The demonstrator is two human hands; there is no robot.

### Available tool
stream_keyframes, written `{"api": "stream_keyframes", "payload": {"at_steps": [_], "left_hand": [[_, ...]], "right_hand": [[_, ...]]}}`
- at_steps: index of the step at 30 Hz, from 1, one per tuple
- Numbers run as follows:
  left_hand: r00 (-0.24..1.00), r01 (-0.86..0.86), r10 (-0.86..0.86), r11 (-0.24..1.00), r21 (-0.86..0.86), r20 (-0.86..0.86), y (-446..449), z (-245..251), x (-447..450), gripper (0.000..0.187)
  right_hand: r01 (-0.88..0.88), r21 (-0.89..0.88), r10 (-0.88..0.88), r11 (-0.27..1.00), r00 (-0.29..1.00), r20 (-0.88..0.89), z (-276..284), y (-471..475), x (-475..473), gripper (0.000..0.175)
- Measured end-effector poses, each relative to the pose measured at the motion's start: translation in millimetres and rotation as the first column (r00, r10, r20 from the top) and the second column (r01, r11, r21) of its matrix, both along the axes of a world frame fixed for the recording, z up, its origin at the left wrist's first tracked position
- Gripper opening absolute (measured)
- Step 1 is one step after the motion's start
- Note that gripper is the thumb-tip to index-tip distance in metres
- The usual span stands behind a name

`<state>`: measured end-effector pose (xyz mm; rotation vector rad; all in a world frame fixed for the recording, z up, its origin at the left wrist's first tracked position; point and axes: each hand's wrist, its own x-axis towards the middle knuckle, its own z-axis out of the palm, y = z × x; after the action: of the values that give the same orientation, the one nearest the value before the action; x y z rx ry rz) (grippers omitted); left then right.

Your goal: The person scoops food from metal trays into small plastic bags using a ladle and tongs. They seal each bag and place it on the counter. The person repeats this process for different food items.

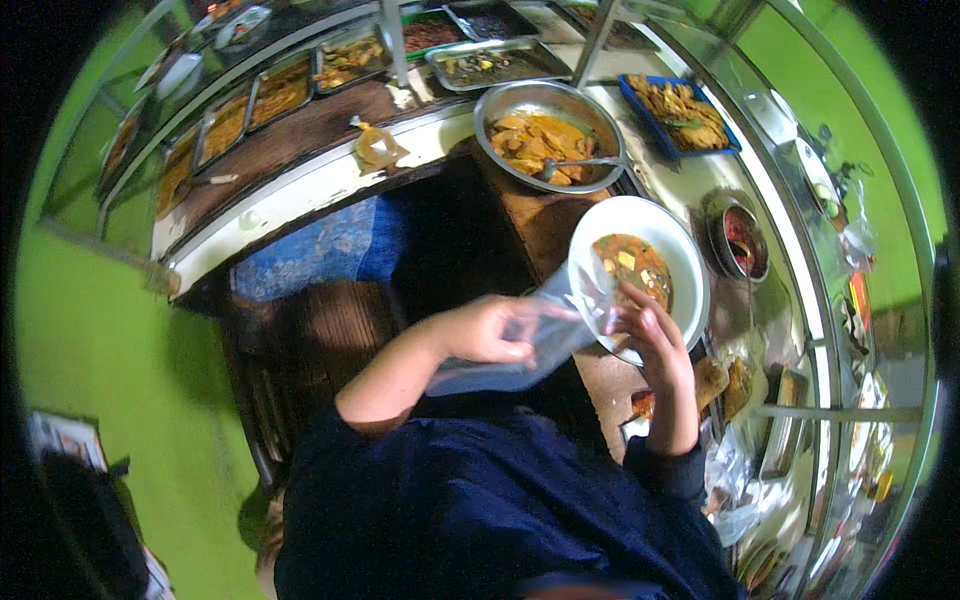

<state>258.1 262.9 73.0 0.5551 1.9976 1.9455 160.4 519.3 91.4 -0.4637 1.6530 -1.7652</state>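
A clear plastic bag point(491, 375) stretches between my two hands, slightly blurred. My left hand point(499, 330) is at one side of it, fingers bent against the film. My right hand point(649, 322) pinches the bag's upper end, over the near rim of a white bowl point(686, 247). In that bowl lies a soupy dish point(637, 262) with pale cubes and reddish oil. Just behind the bowl stands a steel basin point(487, 150) of orange-brown stewed pieces point(536, 139), a spoon point(585, 162) resting in it.
A tied bag of orange liquid point(375, 146) sits on the white ledge. Metal trays point(281, 90) of food line the glass case behind. At right are a blue basket point(731, 150) of fried food and a pot point(712, 240) of red sauce.
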Motion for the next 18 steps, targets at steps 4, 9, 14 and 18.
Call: {"api": "stream_keyframes", "payload": {"at_steps": [4,9,14,18], "left_hand": [[0.996,-0.055,0.063,0.991,-0.122,0.064,-65.3,7.1,-11.4,0.058],[0.999,-0.036,0.038,0.955,-0.293,0.000,-142.4,5.1,-33.5,0.063],[0.737,-0.672,0.428,0.550,-0.496,-0.523,-182.3,4.8,-44.4,0.074],[0.622,-0.779,0.732,0.615,-0.124,-0.279,-161.6,-8.5,-42.4,0.040]], "right_hand": [[-0.081,0.016,0.081,0.997,0.996,-0.028,-2.9,-66.2,-26.3,0.034],[-0.127,0.181,0.154,0.975,0.977,-0.144,9.3,-151.5,-48.8,0.020],[-0.017,0.219,0.087,0.976,0.944,-0.317,-2.2,-208.0,-49.7,0.012],[-0.059,0.206,0.132,0.977,0.923,-0.360,-27.7,-240.0,-33.9,0.012]]}}
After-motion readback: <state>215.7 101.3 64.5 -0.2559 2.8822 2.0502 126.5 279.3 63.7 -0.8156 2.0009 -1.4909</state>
